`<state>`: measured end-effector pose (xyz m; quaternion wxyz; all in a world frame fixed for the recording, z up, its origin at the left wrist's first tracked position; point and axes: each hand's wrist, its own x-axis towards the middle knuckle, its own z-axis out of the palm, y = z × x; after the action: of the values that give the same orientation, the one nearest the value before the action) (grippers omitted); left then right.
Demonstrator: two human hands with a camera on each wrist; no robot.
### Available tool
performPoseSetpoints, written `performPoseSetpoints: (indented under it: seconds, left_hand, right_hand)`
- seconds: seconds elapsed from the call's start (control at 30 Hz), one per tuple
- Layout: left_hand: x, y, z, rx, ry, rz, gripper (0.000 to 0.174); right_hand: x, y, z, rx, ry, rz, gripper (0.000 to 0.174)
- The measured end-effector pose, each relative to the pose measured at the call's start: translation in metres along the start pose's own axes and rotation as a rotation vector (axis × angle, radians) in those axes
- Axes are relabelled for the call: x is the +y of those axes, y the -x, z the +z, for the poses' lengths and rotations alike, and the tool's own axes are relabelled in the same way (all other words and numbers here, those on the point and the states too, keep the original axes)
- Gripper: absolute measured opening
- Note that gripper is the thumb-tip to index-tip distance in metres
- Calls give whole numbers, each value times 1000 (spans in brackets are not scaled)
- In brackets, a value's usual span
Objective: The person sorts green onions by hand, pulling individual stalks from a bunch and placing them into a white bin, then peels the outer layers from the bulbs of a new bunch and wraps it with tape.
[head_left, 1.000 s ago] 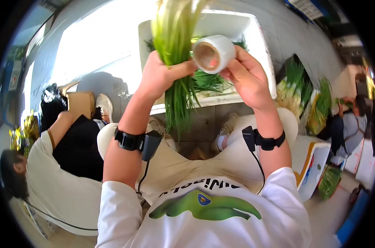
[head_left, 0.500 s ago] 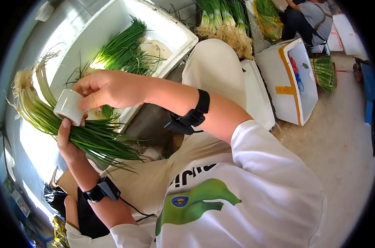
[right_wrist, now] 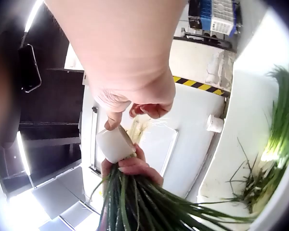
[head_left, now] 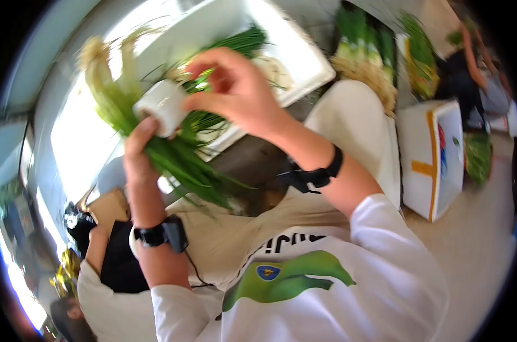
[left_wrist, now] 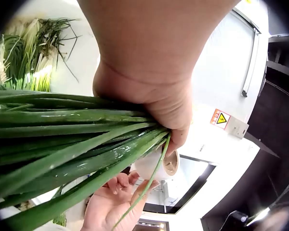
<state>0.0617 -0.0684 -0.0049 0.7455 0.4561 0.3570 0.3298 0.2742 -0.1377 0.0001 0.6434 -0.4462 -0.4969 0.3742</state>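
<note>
A bunch of green onions (head_left: 119,108) with pale roots lies in the left hand (head_left: 140,151), whose fingers curl round its stems. Against the bunch sits a white roll of tape (head_left: 162,107), the left thumb on its lower edge. The right hand (head_left: 235,94) is beside the roll, thumb tip at its right side and the other fingers curved and raised off it. From the right wrist view, the right thumb meets the top edge of the roll (right_wrist: 114,144). Long leaves (left_wrist: 86,144) cross the left wrist view, partly hiding the roll.
A white foam box (head_left: 304,51) holding more green onions (head_left: 235,45) stands ahead. More bundles (head_left: 364,51) lie to its right, near a taped foam box (head_left: 421,165). One person (head_left: 110,285) sits at the left, another (head_left: 492,85) at the far right.
The bunch and roll came together in front of the left side of the body. Over the last half second, the right hand's fingers lifted from the roll, and the head view shifted.
</note>
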Motion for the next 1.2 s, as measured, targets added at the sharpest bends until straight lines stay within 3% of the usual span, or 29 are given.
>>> performPoseSetpoints:
  seconds: [0.03, 0.1, 0.17, 0.3, 0.6, 0.8, 0.87, 1.2]
  left_hand:
    - [1, 3, 12, 106, -58, 21, 56]
    - [-3, -2, 10, 76, -46, 16, 54]
    - [-1, -2, 11, 13, -5, 46, 46]
    - [7, 0, 18, 26, 48, 44, 33]
    - [12, -1, 19, 58, 94, 52, 30]
    - [12, -1, 15, 92, 185, 7, 28]
    - [12, -1, 14, 58, 145, -2, 41]
    - [18, 0, 13, -44, 138, -4, 49]
  right_hand:
    - [6, -1, -3, 34, 107, -182, 34]
    - [-6, -1, -5, 72, 329, -303, 22]
    - [-1, -3, -4, 60, 350, -410, 20]
    - [-4, -2, -3, 17, 356, -440, 17]
    - [-2, -2, 6, -60, 395, -336, 13]
    - [-9, 4, 7, -219, 436, -399, 14]
    - [-10, 5, 9, -254, 456, -420, 15]
    - [-18, 5, -2, -469, 626, -422, 16]
